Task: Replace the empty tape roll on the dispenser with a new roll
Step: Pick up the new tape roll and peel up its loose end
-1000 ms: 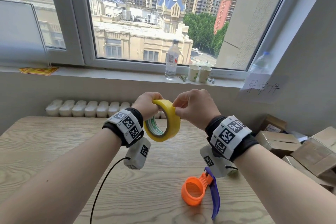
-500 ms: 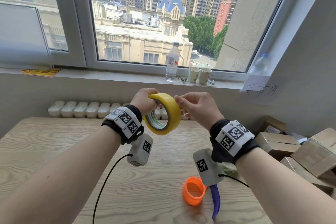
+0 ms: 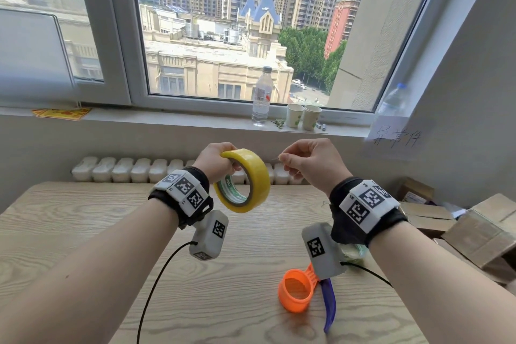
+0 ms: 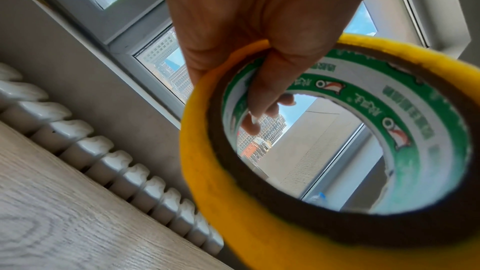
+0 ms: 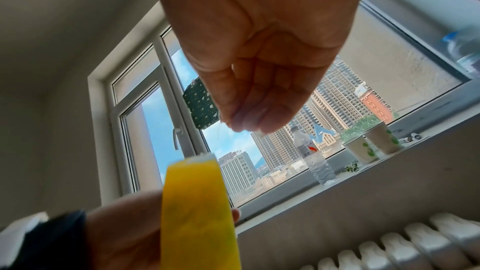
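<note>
Gripping the new yellow tape roll (image 3: 242, 180) at its upper rim, the left hand (image 3: 216, 160) is holding it in the air above the wooden table (image 3: 83, 232) — fingers hooked through the green-printed core, thumb over the outer face. The right hand (image 3: 308, 160) is hovering just beside the roll with fingertips pinched together, seemingly drawing out the clear free end, though the film itself is too faint to confirm. The orange-and-purple dispenser (image 3: 297, 292) is lying on the table below the right wrist, its orange hub apparently bare — so the step in hand is probably freeing the leading end. Next, the roll likely needs seating on that hub.
</note>
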`<action>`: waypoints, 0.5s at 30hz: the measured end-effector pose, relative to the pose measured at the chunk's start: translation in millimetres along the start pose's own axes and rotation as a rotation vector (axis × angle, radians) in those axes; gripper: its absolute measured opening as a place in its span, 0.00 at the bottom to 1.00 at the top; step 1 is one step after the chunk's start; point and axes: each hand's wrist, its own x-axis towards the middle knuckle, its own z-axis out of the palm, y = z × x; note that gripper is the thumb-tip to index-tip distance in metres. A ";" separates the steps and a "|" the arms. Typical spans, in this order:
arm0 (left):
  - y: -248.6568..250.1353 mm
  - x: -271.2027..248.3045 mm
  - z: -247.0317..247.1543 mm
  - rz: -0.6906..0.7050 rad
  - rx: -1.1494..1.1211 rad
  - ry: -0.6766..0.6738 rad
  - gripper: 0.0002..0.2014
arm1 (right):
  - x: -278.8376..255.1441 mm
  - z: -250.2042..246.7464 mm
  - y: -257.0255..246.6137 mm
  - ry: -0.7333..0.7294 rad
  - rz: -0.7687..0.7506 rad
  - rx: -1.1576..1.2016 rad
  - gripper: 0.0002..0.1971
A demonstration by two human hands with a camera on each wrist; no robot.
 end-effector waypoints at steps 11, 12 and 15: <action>7.9 -7.6 11.5 0.206 0.039 0.081 0.14 | -0.9 23.1 4.7 -0.116 0.160 0.098 0.25; 8.4 -8.4 11.2 0.223 0.027 0.092 0.15 | -1.5 21.9 3.7 -0.146 0.186 0.186 0.21; 8.3 -10.6 10.3 0.263 -0.003 0.107 0.16 | -4.3 16.7 0.7 -0.232 0.237 0.377 0.11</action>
